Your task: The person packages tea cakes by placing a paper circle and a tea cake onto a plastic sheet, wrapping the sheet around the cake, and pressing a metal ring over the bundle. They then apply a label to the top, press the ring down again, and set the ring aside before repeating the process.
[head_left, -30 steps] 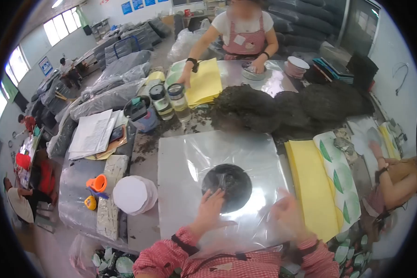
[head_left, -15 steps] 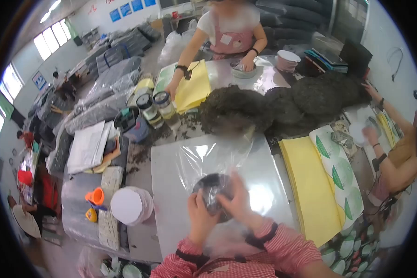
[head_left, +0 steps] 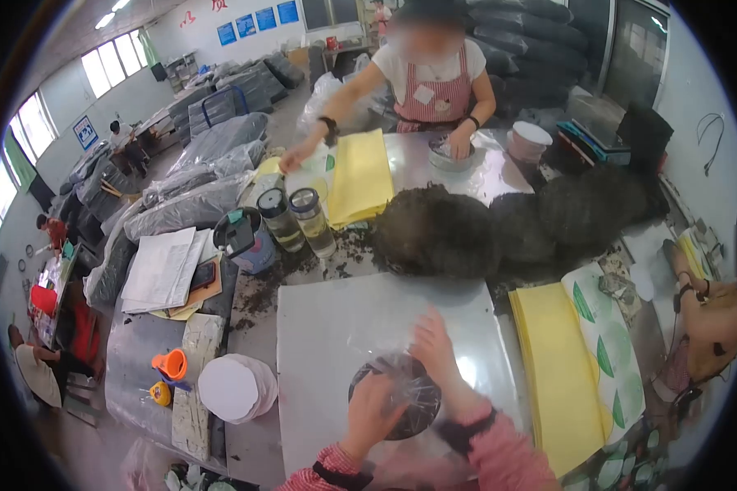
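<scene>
A round dark container (head_left: 422, 413) with clear plastic film over it rests on the shiny metal sheet (head_left: 319, 327), near its front. My left hand (head_left: 374, 415) lies over the container's left side, its fingers on the film; whether they grip anything is hard to make out. At the upper right of the container my right hand (head_left: 436, 352) is raised, with fingers apart and nothing visible in it. Both wrists wear dark bands over red checked sleeves.
Dark fibrous clumps (head_left: 438, 233) lie behind the sheet. Yellow sheets (head_left: 553, 360) are at right, white discs (head_left: 236, 389) at left, two jars (head_left: 311, 221) at back left. A person (head_left: 434, 74) works opposite, hand on a round tin (head_left: 450, 155); another is at right.
My right hand has lifted off the container, and my left hand has moved over its top. The film that stretched away behind is now gathered on it. The view has tilted up slightly.
</scene>
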`<action>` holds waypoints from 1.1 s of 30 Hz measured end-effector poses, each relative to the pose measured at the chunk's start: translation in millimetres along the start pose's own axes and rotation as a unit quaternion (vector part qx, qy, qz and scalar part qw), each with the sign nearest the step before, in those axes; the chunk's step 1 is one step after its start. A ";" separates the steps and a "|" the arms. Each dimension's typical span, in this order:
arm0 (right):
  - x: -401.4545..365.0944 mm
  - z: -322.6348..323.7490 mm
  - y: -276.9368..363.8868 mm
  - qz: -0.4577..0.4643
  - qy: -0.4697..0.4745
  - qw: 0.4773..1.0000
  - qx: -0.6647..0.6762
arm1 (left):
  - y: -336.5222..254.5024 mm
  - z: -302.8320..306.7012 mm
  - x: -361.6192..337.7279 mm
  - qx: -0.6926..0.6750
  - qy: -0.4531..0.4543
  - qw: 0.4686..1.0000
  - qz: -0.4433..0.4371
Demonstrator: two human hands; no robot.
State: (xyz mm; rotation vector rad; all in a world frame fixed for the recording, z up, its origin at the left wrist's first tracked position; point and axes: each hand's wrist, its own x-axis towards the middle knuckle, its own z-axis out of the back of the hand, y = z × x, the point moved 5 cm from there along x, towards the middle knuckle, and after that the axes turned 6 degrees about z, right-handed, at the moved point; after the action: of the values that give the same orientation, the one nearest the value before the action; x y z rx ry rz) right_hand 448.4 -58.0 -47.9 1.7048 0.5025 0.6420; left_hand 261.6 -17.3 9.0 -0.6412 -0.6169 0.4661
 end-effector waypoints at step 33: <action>-310.9 413.2 131.7 0.087 -0.362 0.668 -0.644 | -19.1 -17.6 -10.1 0.205 0.206 0.957 -0.015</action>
State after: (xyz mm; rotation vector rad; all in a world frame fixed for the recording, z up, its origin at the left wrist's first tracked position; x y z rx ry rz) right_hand 483.2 -590.2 -33.0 0.4735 -0.6369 0.2242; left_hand 269.8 -43.8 6.8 -0.3147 -0.1241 0.3999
